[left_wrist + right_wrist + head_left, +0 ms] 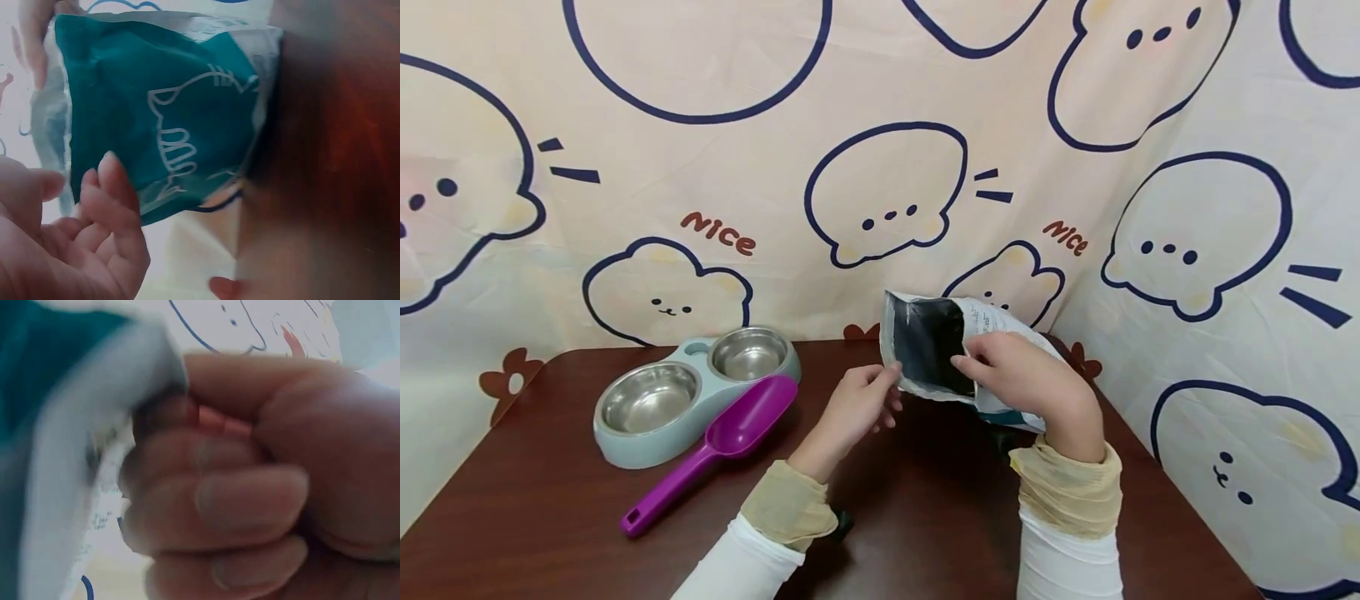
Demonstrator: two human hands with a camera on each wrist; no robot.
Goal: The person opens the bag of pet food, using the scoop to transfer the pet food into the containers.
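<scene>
Dark brown wood is showing across the desk (pixel 550 508) in the head view, where both hands are working at a white and teal plastic pouch (pixel 940 346) held up above the right rear part of the desk. The right hand (pixel 1026 379) is gripping the pouch from the front, fingers curled over its open rim, while the left hand (pixel 857 408) is pinching the rim's left edge between thumb and fingertips. Well apart to the left, a grey double pet feeder with two steel bowls (pixel 688 392) is sitting on the desk, and a purple plastic scoop (pixel 718 442) is lying just in front of it, its cup resting against the feeder's front edge. A cartoon-printed cloth backdrop (pixel 880 150) is hanging behind everything.

In the left wrist view, the pouch (pixel 169 119) is showing its teal face with a white line drawing, and the left hand (pixel 75 244) is lying below it, its fingers (pixel 115 187) loosely bent and touching the pouch's lower edge.

In the right wrist view, the right hand (pixel 250 487) is filling the frame, its fingers (pixel 250 500) curling tightly around a blurred fold of the pouch (pixel 62 425).
</scene>
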